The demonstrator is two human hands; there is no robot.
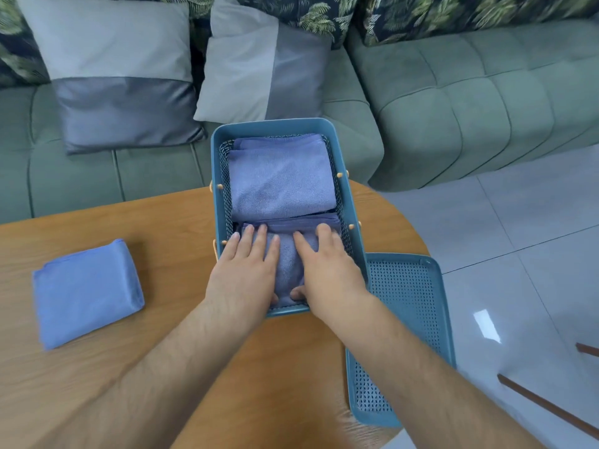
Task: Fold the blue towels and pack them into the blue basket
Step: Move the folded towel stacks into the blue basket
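Both grips released, fingers straight, grasping nothing: left grip (246, 270) and right grip (327, 267) press side by side on a folded blue towel (288, 264) in the near half of the blue basket (216, 163). Second folded towel (282, 179) fills the far half. Basket sits on the wooden desk (168, 222). Third folded towel (87, 293) lies on the desk, well left. Perforated lid (408, 306) lies just right of the basket.

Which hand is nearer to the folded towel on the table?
Left. The left hand, in the basket, is right of the towel; the right hand lies farther right.
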